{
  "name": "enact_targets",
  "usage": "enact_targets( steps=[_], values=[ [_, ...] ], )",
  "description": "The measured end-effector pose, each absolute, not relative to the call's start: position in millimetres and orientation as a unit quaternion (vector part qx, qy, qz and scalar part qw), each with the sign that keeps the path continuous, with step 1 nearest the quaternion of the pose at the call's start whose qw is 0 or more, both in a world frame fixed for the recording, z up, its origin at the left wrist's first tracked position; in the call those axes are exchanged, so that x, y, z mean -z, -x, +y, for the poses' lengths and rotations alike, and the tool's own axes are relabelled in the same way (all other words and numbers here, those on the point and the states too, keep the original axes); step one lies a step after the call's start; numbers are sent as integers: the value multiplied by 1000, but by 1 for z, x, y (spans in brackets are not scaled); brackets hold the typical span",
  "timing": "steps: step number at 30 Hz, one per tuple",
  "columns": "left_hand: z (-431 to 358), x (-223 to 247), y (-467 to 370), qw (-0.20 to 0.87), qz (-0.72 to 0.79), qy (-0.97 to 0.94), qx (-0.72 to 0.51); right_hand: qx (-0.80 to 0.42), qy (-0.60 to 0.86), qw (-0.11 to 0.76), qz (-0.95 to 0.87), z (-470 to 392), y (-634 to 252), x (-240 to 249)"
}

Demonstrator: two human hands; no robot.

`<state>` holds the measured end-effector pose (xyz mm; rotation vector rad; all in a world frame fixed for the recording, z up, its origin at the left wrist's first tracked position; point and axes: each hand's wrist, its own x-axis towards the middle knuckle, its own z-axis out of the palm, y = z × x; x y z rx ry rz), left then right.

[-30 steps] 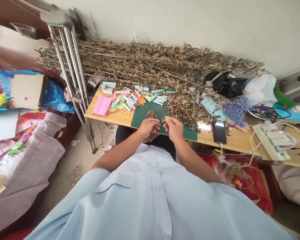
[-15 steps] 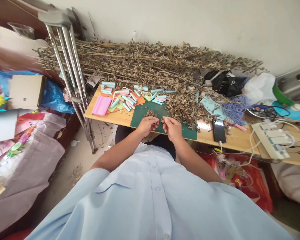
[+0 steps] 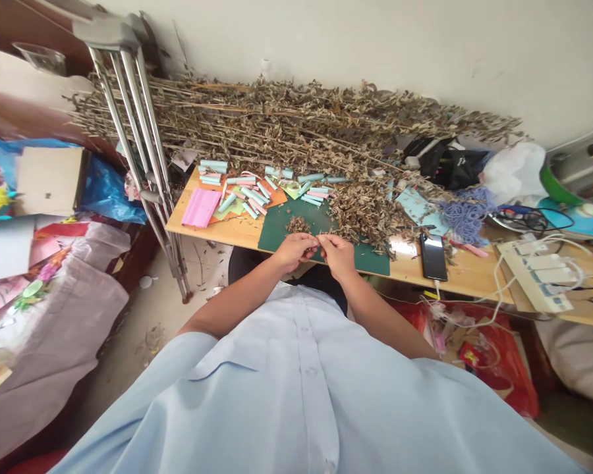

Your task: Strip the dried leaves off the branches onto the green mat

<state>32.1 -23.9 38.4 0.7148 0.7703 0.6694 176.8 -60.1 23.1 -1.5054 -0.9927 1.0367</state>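
Note:
My left hand (image 3: 296, 251) and my right hand (image 3: 337, 255) meet at the fingertips over the front edge of the green mat (image 3: 281, 227). Both are closed in a pinch; what lies between the fingers is too small to make out. Just beyond my left hand is a small heap of crumbled leaves (image 3: 298, 225). A larger pile of dry leaves (image 3: 360, 214) covers the mat's right part, beyond my right hand. Several blue and pink paper rolls (image 3: 254, 196) lie at the mat's back left, near a pink paper stack (image 3: 200, 208).
Long dried plant stems (image 3: 277, 122) stretch along the wall. Metal crutches (image 3: 143, 131) lean at the left. Right of the mat are a phone (image 3: 433, 257) on a cable, purple string (image 3: 467, 214) and a power strip (image 3: 536, 276). A red bag (image 3: 511, 368) sits below.
My right hand has moved left, and its fingertips now meet those of my left hand, which has shifted slightly right. The gap between them has closed.

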Motion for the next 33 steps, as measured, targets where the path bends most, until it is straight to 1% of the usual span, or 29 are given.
enact_targets(
  steps=[3,6,8,10,12,15,22,27,30,33],
  values=[
    [-24,-38,-32,812,366,-338,-304,-393,637,520,-411,-57,-181,-21],
    [-24,-36,-31,807,382,-341,-295,-363,648,554,-376,-53,-188,-23],
    [-23,-34,-29,805,390,-335,-295,-358,647,567,-363,-52,-194,-26],
    [-22,-33,-27,805,395,-321,-305,-374,637,555,-382,-57,-198,-31],
    [-20,-31,-26,804,396,-309,-320,-398,625,518,-428,-65,-201,-35],
    [-16,-26,-24,800,394,-308,-332,-410,613,434,-518,-79,-200,-37],
    [-8,-18,-20,798,397,-293,-346,-350,558,298,-691,-94,-194,-18],
    [-6,-18,-18,806,390,-275,-351,-293,560,244,-735,-91,-196,-16],
    [-7,-18,-17,808,386,-273,-351,-260,580,260,-727,-86,-196,-20],
    [-7,-18,-18,806,387,-281,-349,-241,615,329,-675,-77,-194,-23]
  ],
)
